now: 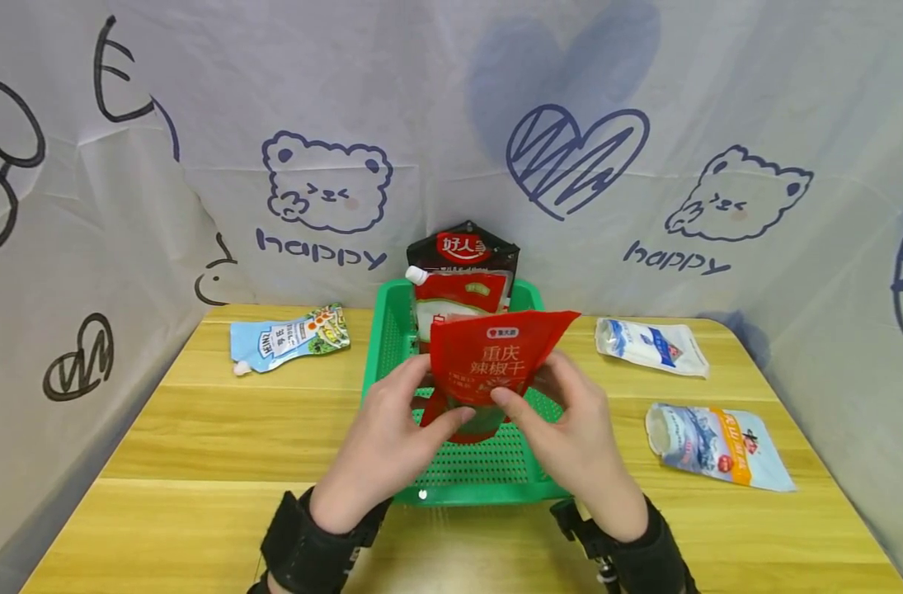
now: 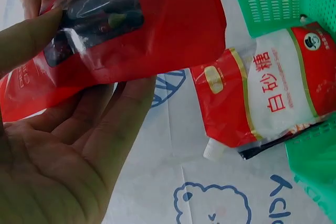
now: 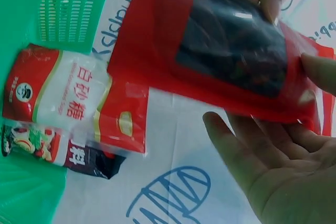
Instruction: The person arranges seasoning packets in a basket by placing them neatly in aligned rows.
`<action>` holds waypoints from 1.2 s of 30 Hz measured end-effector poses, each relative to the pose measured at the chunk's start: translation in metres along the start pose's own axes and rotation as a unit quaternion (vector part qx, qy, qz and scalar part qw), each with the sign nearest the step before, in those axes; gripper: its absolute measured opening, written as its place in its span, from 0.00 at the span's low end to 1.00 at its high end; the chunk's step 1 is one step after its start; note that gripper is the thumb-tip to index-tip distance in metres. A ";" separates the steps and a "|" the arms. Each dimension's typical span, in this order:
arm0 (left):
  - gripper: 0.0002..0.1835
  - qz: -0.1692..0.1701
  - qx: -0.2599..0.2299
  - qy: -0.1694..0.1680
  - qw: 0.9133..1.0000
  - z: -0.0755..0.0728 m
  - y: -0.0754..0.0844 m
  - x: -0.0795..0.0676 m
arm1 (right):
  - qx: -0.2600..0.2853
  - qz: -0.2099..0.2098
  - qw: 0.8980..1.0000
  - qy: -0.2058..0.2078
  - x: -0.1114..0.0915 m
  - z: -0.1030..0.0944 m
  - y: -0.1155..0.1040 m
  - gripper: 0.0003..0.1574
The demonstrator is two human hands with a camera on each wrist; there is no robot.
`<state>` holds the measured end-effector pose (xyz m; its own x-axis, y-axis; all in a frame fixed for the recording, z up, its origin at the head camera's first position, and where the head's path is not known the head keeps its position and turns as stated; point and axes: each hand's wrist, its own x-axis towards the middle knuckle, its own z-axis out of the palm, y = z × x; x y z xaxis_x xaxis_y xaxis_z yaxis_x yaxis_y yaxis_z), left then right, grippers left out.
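Above the front half of a green basket (image 1: 481, 494), both hands hold a red bag of dried chilies (image 1: 462, 346) upright. My left hand (image 1: 392, 429) pinches its left side, thumb on the face towards me and fingers behind. On the other side, my right hand (image 1: 580, 429) grips it the same way. A dark clear window (image 3: 236, 40) shows on the bag in the right wrist view. Inside the basket, at the back, a red and white sugar pouch (image 2: 273, 85) with a white cap leans against a black seasoning pouch (image 1: 462, 247).
On the wooden table (image 1: 221, 437), a light blue Heinz pouch (image 1: 291, 340) lies left of the basket. To the right lie a blue and white pouch (image 1: 653, 346) and, nearer, a blue and orange pouch (image 1: 718, 446). A white drawn-on sheet (image 1: 451, 107) hangs behind.
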<state>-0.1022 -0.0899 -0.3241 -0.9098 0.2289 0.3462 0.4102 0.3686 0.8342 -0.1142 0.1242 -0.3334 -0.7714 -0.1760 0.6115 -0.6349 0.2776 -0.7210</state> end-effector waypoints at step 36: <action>0.27 -0.006 0.179 -0.065 0.982 -0.013 -0.006 -0.002 | -0.104 -0.093 0.990 0.007 0.001 -0.025 -0.005 0.16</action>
<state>-0.1042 -0.1041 -0.3245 -0.9082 0.3281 0.2600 0.4172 0.6596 0.6252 -0.1105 0.1459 -0.3210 -0.6410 -0.2290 0.7326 -0.7416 0.4310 -0.5141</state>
